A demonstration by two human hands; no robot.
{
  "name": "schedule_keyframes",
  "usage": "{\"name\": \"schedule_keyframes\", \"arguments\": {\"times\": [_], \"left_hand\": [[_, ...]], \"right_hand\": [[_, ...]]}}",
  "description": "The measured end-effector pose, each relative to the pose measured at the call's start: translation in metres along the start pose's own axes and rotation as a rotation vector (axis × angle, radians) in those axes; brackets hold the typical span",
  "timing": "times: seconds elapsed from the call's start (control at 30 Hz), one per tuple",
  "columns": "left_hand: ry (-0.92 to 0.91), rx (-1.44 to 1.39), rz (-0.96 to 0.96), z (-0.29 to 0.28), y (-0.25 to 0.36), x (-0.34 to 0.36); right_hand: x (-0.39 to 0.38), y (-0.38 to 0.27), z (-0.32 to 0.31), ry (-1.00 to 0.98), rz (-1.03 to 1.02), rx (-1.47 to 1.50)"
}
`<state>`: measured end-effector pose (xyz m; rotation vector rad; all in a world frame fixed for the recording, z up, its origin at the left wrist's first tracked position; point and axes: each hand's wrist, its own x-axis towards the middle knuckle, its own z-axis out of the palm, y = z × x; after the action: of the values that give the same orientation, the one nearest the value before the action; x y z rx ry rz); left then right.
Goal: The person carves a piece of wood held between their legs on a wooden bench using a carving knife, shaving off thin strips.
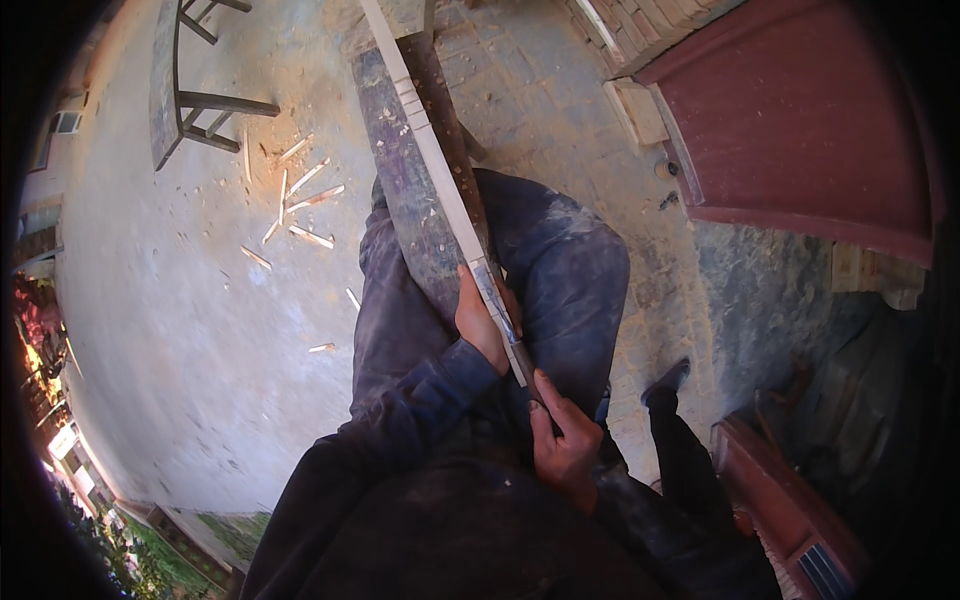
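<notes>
A long, pale wooden strip [440, 170] with several crosswise cuts lies lengthwise along a dark, worn wooden bench [405, 190] between my legs. My left hand [482, 322] is closed around the near part of the strip, thumb pointing forward along its side. Alongside the strip's near end runs a chisel [503, 312] with a flat, shiny metal blade and a dark handle. My right hand [566, 440] grips the handle's near end, thumb and finger pressed together. The blade's tip is hard to make out against the strip. Small wood chips are scattered on the bench top.
Several split wood pieces [315, 197] and shavings lie on the concrete floor to the left. Another dark bench [168, 90] stands at the far left. A red panel [800, 120] is at the right. Another person's dark-clothed leg and shoe [668, 382] show at the lower right.
</notes>
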<state>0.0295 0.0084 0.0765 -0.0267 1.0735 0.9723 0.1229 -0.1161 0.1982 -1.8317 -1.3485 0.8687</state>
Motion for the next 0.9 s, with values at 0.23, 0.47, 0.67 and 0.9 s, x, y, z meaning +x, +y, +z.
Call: {"name": "schedule_keyframes", "arguments": {"times": [0.23, 0.47, 0.67, 0.9], "left_hand": [[0.059, 0.032, 0.01, 0.005, 0.002, -0.001], [0.015, 0.013, 0.006, 0.003, 0.002, 0.0], [0.012, 0.076, 0.028, 0.007, 0.006, -0.004], [0.05, 0.042, -0.002, 0.01, 0.001, 0.002]], "right_hand": [[0.003, -0.006, -0.001, -0.007, -0.031, -0.04], [-0.001, -0.013, 0.0, -0.068, 0.055, -0.134], [0.01, -0.019, 0.006, -0.08, 0.035, -0.185], [0.013, -0.003, 0.007, 0.02, -0.02, -0.112]]}}
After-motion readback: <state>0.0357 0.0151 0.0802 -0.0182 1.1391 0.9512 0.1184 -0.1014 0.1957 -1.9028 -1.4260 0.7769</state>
